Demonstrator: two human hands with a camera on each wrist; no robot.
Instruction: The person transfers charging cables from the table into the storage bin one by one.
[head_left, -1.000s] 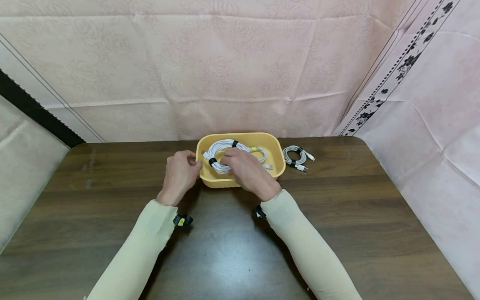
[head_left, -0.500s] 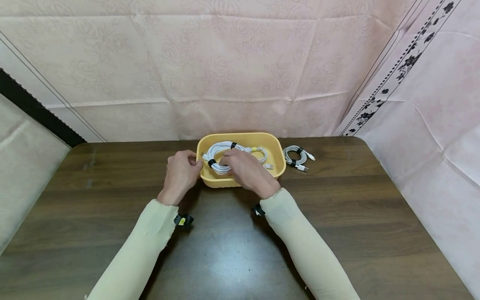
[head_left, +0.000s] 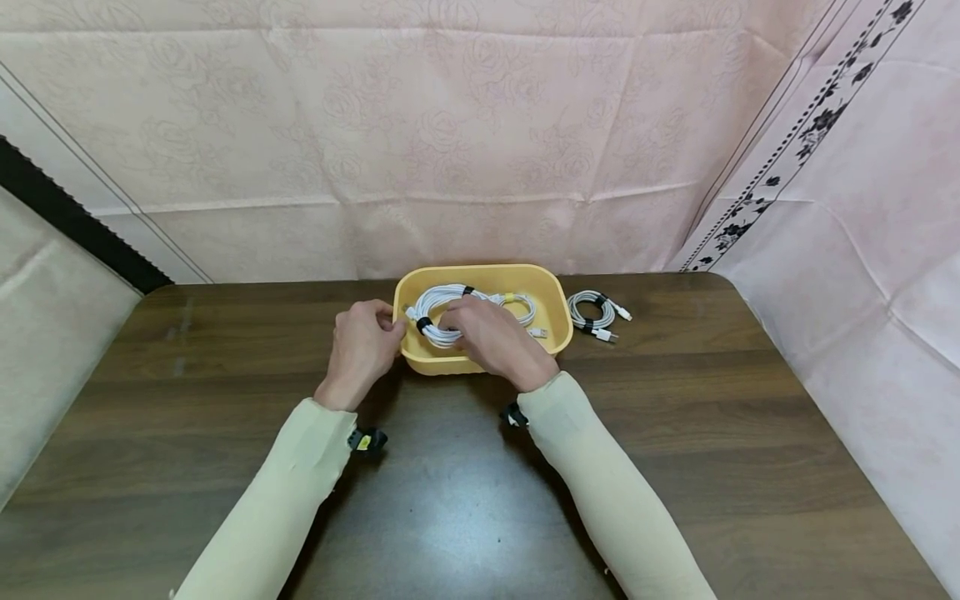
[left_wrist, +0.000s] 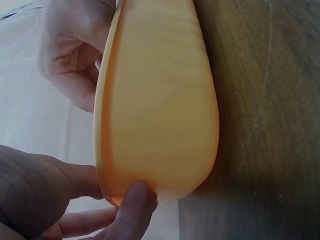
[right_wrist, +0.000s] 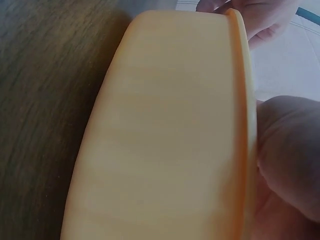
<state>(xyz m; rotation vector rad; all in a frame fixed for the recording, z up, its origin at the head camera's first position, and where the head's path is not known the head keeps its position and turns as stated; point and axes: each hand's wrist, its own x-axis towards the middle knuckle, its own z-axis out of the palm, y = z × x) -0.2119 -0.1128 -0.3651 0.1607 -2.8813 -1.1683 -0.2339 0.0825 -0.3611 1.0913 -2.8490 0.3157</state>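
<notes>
A yellow plastic basket (head_left: 431,367) stands at the back edge of the table. My left hand (head_left: 362,346) pinches its left end; in the left wrist view the left thumb (left_wrist: 134,205) presses the outer wall just below the rim. Inside the basket lies a large coil of white cable (head_left: 437,294) with black ties. My right hand (head_left: 498,342) reaches over the front rim and holds this coil with curled fingers, their tips hidden. Right of it, also in the basket, is a smaller white cable coil (head_left: 533,311) with a yellow tie.
Another white cable coil (head_left: 573,310) with black ties lies on the brown wooden table (head_left: 675,400), just right of the basket. A pale patterned cloth (head_left: 450,150) hangs behind the table's back edge.
The right forearm has shifted slightly to the left. Both hands stay in place at the basket, and the cables look the same.
</notes>
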